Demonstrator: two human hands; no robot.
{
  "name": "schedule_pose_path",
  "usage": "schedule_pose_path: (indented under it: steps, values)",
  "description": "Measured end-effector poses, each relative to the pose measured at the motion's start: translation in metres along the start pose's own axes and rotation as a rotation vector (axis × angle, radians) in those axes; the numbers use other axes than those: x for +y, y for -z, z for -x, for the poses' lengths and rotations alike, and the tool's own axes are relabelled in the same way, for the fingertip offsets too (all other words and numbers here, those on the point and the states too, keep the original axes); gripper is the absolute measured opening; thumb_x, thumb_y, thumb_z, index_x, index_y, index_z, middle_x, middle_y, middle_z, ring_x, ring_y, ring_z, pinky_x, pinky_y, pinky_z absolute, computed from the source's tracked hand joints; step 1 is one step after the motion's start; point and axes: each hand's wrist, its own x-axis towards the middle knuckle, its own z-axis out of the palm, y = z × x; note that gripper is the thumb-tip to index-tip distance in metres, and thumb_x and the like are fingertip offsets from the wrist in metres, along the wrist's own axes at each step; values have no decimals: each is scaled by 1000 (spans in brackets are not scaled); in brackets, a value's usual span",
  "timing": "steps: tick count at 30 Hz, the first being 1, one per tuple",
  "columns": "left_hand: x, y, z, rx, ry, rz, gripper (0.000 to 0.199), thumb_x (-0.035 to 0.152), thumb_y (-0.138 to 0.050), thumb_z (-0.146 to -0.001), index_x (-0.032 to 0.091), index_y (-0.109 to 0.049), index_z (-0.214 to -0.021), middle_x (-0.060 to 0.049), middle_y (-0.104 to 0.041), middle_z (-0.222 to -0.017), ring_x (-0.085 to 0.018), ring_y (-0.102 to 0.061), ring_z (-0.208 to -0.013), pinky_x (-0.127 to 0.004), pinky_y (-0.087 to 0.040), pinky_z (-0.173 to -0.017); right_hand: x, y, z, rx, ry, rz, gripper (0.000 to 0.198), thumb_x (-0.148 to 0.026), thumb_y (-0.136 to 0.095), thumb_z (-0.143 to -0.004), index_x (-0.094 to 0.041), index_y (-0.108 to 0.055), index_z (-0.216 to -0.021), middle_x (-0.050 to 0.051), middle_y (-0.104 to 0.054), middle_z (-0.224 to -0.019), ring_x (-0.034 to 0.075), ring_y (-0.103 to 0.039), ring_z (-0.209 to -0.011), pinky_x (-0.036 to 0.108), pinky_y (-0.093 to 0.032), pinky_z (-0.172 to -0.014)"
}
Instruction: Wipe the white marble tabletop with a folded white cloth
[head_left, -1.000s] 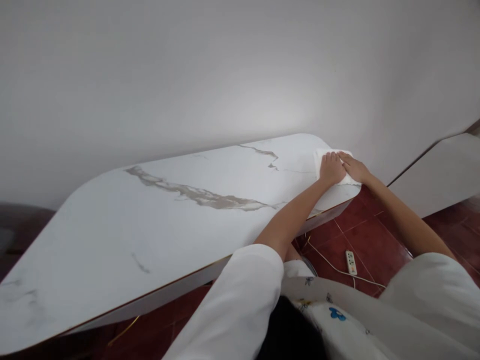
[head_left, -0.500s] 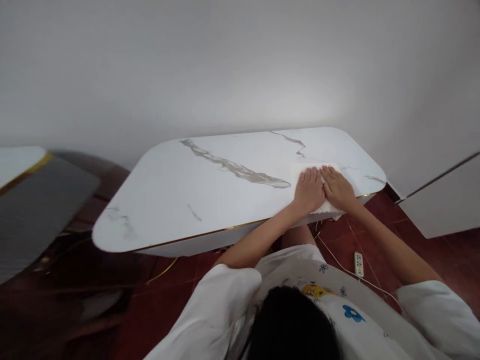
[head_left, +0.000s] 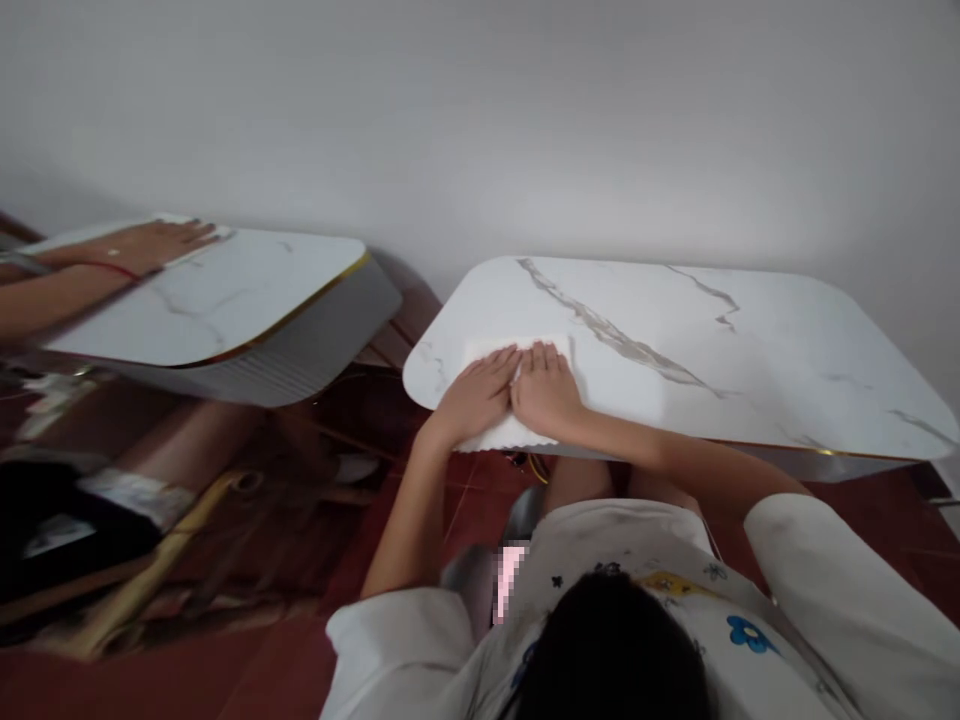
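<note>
My left hand (head_left: 480, 393) lies flat, fingers stretched, on a white cloth (head_left: 504, 437) near the left end of a white marble-patterned tabletop (head_left: 757, 370). Beside it, touching, my right hand (head_left: 546, 388) presses the same cloth with fingers extended forward. The cloth is spread under both palms, and its scalloped lower edge hangs slightly over the table's front edge. Most of its middle is hidden by my hands. Grey-brown veins cross the tabletop to the right of the cloth.
On the left stands a second marble-patterned table (head_left: 277, 290) with a gold edge. Another person's hand (head_left: 161, 245) rests there on a white cloth. A wooden chair (head_left: 169, 560) is below it on the red floor (head_left: 262, 665). A pale wall (head_left: 480, 120) stands behind both tables.
Both my hands and the cloth have slid from the table's right part to its left end. The view has turned left, bringing the other person's hand and more of the second table into sight.
</note>
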Motion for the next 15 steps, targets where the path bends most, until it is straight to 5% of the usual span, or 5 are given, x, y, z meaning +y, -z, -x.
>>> schedule_pose_path:
  steps: [6, 15]
  values:
    - [-75, 2, 3, 94, 194, -36, 59, 20, -27, -87, 17, -39, -145, -3, -37, -152, -15, -33, -140, -32, -29, -115, -48, -29, -64, 35, 107, -60, 55, -25, -31, -94, -5, -36, -145, 15, -37, -152, 32, -23, -144, 50, -18, -117]
    - [-128, 5, -72, 199, 184, -57, 54, 20, -26, -90, 18, -43, -141, -4, -44, -148, -17, -39, -137, -35, -31, -113, -33, -39, -155, 104, 118, -42, 51, -22, -31, -95, 0, -40, -140, 20, -38, -149, 31, -29, -140, 43, -20, -115]
